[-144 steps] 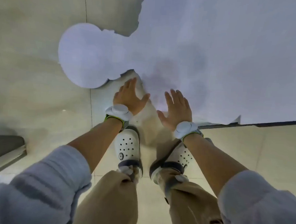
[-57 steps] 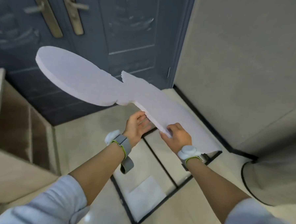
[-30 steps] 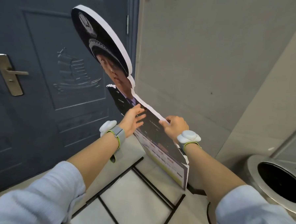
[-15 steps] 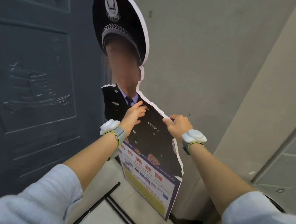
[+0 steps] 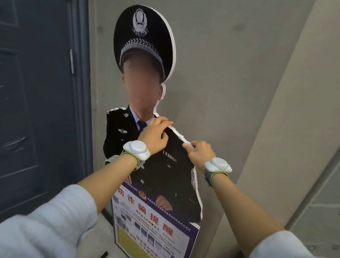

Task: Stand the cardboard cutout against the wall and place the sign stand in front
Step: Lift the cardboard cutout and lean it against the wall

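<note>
Wall [image 5: 237, 77]: plain grey, filling most of the view behind everything else.
Door [image 5: 28, 101]: dark blue-grey, panelled, to the left of the wall, with its frame edge running down beside the cutout.
Cardboard cutout [image 5: 162, 187]: stands upright, printed side facing the camera, in front of the grey wall just right of the door frame. It shows a figure in a dark uniform and peaked cap above a purple notice panel with red Chinese characters. Whether its back touches the wall cannot be told.
Left hand [image 5: 155, 136]: fingers curled over the cutout's right shoulder edge near the collar, gripping it.
Right hand [image 5: 200, 153]: fingers bent around the same white edge slightly lower down, thumb on the printed front, pinching it.
Wrist devices [image 5: 137, 149]: a white rounded unit on a grey strap on each wrist.
Sign stand [image 5: 101, 257]: only a short black bar shows on the floor by the cutout's lower left.
</note>
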